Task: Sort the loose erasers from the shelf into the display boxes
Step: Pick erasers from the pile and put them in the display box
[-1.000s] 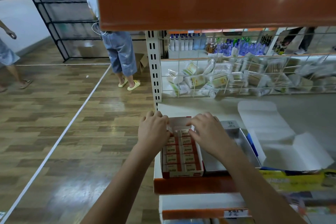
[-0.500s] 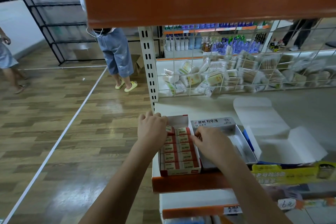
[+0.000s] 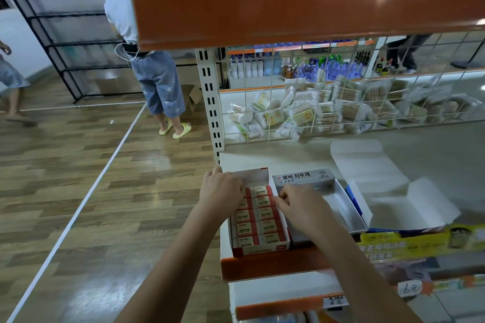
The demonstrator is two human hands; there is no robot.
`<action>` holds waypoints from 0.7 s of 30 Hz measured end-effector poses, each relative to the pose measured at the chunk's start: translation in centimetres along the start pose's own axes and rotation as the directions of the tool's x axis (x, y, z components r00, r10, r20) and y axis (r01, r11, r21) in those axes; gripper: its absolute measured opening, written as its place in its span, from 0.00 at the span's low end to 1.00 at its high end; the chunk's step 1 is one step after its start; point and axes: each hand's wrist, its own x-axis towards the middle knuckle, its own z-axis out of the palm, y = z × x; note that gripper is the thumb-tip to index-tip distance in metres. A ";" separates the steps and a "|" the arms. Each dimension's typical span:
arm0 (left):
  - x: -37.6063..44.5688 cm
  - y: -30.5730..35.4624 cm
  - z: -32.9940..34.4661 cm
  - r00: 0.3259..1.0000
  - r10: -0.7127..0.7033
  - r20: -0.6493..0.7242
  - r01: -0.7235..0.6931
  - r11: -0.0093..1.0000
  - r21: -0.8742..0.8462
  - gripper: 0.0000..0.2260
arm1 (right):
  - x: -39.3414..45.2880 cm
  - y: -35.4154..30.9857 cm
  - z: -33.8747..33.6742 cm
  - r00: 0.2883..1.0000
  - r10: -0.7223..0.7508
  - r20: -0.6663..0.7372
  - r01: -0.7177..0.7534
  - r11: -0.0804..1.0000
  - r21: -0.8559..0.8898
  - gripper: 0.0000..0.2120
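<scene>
At the front left corner of the shelf [image 3: 262,158], a red-and-white display box [image 3: 262,246] is sitting packed with two columns of erasers [image 3: 265,214] (labels reading 2B are facing up), its back flap standing upright. The left hand [image 3: 220,190] is lying over the box's far left part, knuckles up, fingers [image 3: 235,186] curling down onto the top erasers; whether they are gripping one cannot be told, since the fingertips are hidden. The right hand [image 3: 299,203] is reaching in at the box's right wall, thumb and forefinger closing together in a pinch at the edge of the right column, though what exactly sits between them is too small to tell. Just beside the box to the right, a grey display box [image 3: 338,202] is lying open with Korean print on its raised flap. Further right, an unfolded white carton [image 3: 388,191] is lying flat. Behind the wire grid at the shelf's back edge, bagged cotton swabs [image 3: 301,115] are piling up. A person in blue trousers [image 3: 157,84] is standing on the wooden floor [image 3: 65,165].
</scene>
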 end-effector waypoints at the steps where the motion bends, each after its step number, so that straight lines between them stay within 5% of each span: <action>1: 0.0 0.0 0.0 1.000 0.006 0.004 -0.006 1.000 0.007 0.16 | 0.0 0.0 -0.1 1.000 0.003 0.006 -0.003 1.000 0.000 0.11; 6: 0.0 0.4 -0.8 1.000 0.011 -0.005 -0.011 0.999 0.033 0.15 | 0.2 -0.2 -1.6 0.997 0.021 0.069 -0.022 1.000 0.015 0.13; 12: 1.4 3.7 -2.6 0.978 0.113 -0.173 -0.126 0.990 -0.064 0.15 | 1.0 2.5 -5.4 0.987 -0.029 -0.160 0.028 1.000 -0.007 0.09; 21: 4.0 19.3 -4.0 0.894 0.366 -0.260 -0.378 0.926 0.003 0.16 | -4.7 14.7 -11.9 0.972 0.061 -0.226 -0.083 0.993 -0.088 0.14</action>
